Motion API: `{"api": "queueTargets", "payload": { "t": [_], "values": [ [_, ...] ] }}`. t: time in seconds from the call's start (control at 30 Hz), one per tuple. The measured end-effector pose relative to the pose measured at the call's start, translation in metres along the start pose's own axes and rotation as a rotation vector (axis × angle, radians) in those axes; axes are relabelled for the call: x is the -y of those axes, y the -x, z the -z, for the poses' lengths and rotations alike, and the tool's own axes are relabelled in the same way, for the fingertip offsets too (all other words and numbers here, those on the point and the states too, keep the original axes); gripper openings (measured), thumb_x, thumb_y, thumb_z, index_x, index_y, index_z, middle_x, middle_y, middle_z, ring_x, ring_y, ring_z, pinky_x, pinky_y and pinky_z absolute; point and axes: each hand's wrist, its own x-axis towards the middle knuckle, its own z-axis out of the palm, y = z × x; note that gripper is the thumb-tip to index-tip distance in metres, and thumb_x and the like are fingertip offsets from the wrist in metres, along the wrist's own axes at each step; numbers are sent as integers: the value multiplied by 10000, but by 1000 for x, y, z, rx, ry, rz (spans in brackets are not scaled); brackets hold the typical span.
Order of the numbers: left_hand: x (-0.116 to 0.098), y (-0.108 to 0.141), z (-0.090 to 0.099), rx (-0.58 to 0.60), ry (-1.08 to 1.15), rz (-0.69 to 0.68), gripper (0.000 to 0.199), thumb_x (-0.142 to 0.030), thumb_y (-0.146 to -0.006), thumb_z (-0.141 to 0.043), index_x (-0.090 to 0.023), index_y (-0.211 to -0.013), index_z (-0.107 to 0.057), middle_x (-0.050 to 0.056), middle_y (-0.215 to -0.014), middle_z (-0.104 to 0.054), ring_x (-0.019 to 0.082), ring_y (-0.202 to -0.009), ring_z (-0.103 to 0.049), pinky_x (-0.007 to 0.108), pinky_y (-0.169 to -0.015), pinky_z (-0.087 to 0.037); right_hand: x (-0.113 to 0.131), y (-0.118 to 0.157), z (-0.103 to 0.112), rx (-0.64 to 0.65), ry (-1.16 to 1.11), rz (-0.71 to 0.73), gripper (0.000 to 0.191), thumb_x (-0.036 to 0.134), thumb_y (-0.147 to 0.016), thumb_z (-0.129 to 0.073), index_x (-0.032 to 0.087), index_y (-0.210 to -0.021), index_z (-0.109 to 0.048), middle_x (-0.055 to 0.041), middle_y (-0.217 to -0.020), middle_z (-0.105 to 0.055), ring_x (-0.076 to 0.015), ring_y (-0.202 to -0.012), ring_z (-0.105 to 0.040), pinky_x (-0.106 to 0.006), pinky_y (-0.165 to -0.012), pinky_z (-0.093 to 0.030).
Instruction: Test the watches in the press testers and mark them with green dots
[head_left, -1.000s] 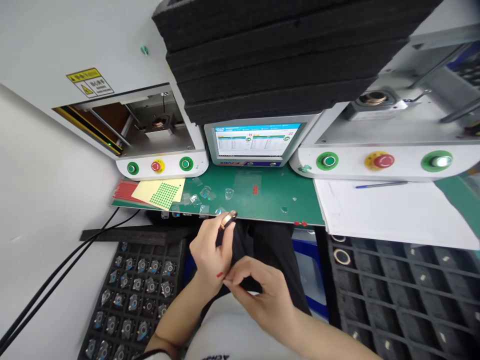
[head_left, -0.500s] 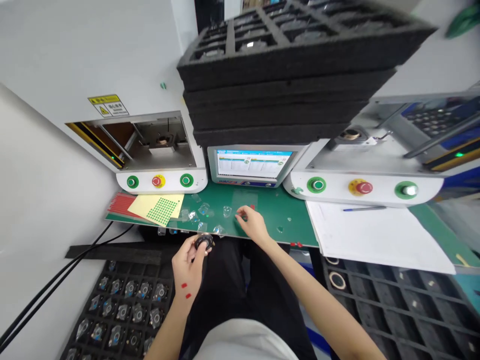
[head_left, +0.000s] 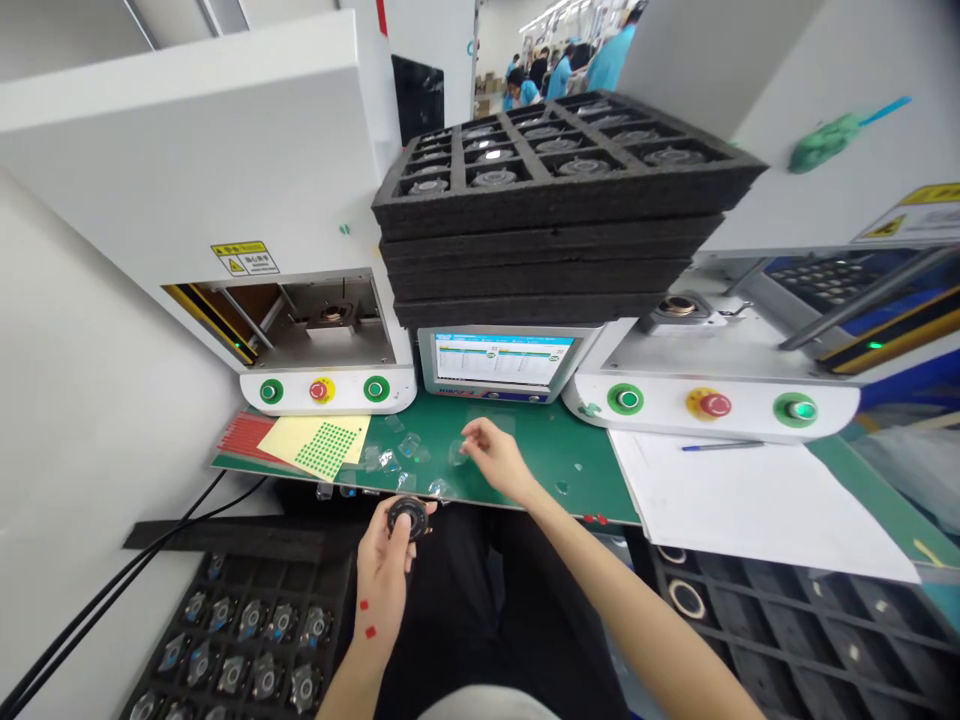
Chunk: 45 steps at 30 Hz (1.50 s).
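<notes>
My left hand is closed round a round black part with a ringed centre, the thumb lying across its face. It is held just in front of the bench edge. Two small red stickers are on the left wrist. Over the green bench top, my right hand has thumb and fingertips pinched at the edge of a small clear plastic film. Whether the film is lifted off the bench I cannot tell. More clear film pieces lie to the left of it.
A stack of black foam trays stands above a screen, between two white machines with buttons. Sticker sheets lie left, papers with a pen right. Foam trays flank my legs, the left one holding wrapped parts.
My right hand has moved left to the clear film, its fingertips now at the film's edge. My left hand still holds the black part, its face turned more upward. The camera view has tilted up.
</notes>
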Motion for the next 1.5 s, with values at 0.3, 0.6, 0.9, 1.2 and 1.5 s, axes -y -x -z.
{"api": "queueTargets", "payload": {
  "t": [0.3,0.6,0.9,1.2,1.5],
  "values": [
    [-10,13,-30,249,249,289,399,-462,-689,-796,-152,-776,-560,25,-705,-688,85,-544,-595,178,-542,-485,60,113,27,-96,-597,10,299,312,-689,-800,196,-886,-607,1,-740,-636,-103,-629,-607,-238,-640,-551],
    [-2,30,-47,309,181,215,425,-542,-830,-630,-134,-921,-704,89,-824,-728,93,-531,-532,201,-493,-427,63,147,10,-272,-825,-102,261,244,-610,-860,196,-710,-624,13,-650,-637,-127,-628,-626,-233,-610,-564],
    [-2,38,-51,393,169,21,443,-539,-845,-615,-156,-1057,-680,118,-1023,-733,129,-656,-609,203,-534,-493,65,146,1,-370,-904,-190,292,253,-617,-854,187,-683,-578,36,-597,-617,-87,-466,-552,-197,-469,-478],
    [-1,40,-53,324,-48,-85,306,-410,-918,-557,-169,-1068,-669,102,-991,-746,104,-594,-602,193,-539,-519,66,145,-7,-451,-866,-213,317,294,-637,-833,197,-686,-536,28,-591,-587,-103,-471,-529,-226,-442,-477],
    [0,36,-52,370,-115,-200,307,-358,-918,-563,-192,-1137,-700,106,-1081,-724,108,-569,-607,215,-519,-532,54,136,11,-166,-912,-117,331,360,-667,-812,219,-836,-564,20,-727,-626,-105,-516,-565,-243,-489,-508]
  ]
}}
